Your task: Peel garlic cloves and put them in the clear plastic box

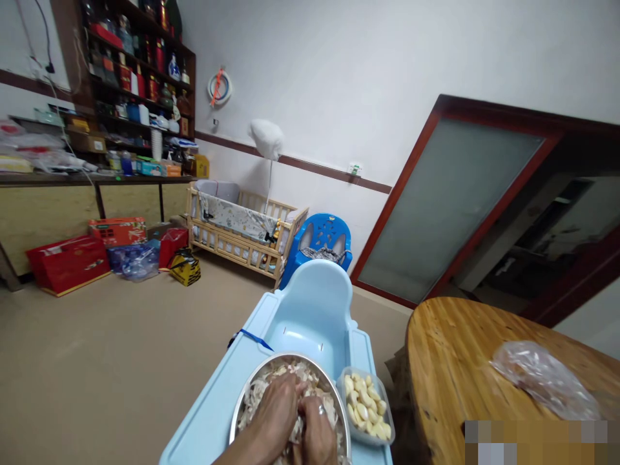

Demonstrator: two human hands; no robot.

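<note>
A round metal bowl (290,355) full of papery garlic skins (259,385) sits on the light blue tray of a child's high chair. Both my hands are inside it, close together over the skins. My left hand (277,407) has its fingers curled inward and pressed together. Beside it, my right hand (318,429), with a ring on one finger, is also closed, thumb toward the left hand. Whatever lies between the fingertips is hidden. Right of the bowl stands a clear plastic container (390,426) of peeled garlic cloves (365,403).
The high chair (314,294) is in front of me, with a blue plastic chair (323,232) and wooden crib (237,242) behind. A round wooden table (450,361) on the right bears a clear plastic bag (545,378). Gift bags (70,261) stand on the left floor.
</note>
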